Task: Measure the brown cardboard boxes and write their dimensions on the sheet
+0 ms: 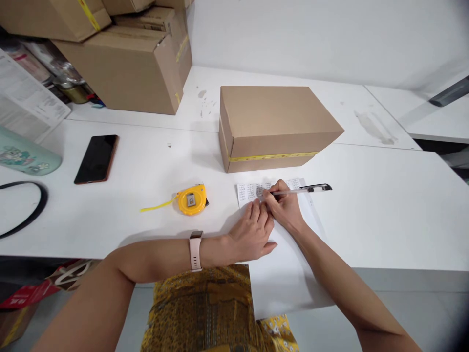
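Observation:
My right hand is closed around a pen, its tip down on a white sheet of paper with rows of handwriting along the top. Flat on the same sheet, beside the writing hand, rests my left hand with its fingers stretched out; a watch with a pale pink strap is on that wrist. The paper hangs past the table's front edge. Just behind it stands a closed cardboard box, a yellow measuring tape band running around its lower side. To the left lies a yellow tape measure with a short length of tape out.
A dark phone, a mint-green bottle and a black looped strap lie at the left of the white table. Stacked cardboard boxes fill the back left. A white wall rises behind.

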A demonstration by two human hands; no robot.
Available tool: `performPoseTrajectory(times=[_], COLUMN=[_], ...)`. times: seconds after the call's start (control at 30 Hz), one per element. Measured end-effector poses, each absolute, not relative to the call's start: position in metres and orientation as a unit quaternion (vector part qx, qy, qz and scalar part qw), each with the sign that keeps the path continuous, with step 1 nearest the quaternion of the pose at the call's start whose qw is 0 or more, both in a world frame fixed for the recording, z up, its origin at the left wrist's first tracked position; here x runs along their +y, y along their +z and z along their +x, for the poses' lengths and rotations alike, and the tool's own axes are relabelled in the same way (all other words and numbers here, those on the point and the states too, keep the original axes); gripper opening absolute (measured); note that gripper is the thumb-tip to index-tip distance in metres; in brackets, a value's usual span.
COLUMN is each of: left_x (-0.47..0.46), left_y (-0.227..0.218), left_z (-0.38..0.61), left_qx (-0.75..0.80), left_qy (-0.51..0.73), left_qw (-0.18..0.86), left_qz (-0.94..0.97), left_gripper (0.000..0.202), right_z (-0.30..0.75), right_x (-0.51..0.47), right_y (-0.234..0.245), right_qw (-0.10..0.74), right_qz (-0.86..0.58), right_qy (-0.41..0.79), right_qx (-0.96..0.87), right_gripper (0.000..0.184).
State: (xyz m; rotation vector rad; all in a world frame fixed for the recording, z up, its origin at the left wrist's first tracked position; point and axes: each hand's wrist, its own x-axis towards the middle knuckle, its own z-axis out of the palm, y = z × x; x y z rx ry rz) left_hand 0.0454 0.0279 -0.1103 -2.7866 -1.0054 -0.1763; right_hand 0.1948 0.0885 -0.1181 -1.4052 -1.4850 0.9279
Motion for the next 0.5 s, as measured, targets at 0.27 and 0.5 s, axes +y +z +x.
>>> performPoseTrajectory(times=[0.27, 0.5], left_x=[0.0278, 0.0283], left_y=[-0.1102, -0.1080], left_z=[0.0450, 0.0445], left_qx=[-0.338, -0.335], left_qy=[-0.062, -0.051], left_qw=[0.092, 0.077], left_qz=[-0.935, -0.938], left_gripper=[0.073, 0.072], right_z=[0.1938, 0.1936], right_x=[0.0901, 0.0891], right_y=[-0.1172, -0.1178], right_qw=[0.438, 0.434], right_qz=[-0.558, -0.559], right_qy=[0.361, 0.364], right_qx=[-0.606, -0.605], right_gripper=[0.026, 0.025])
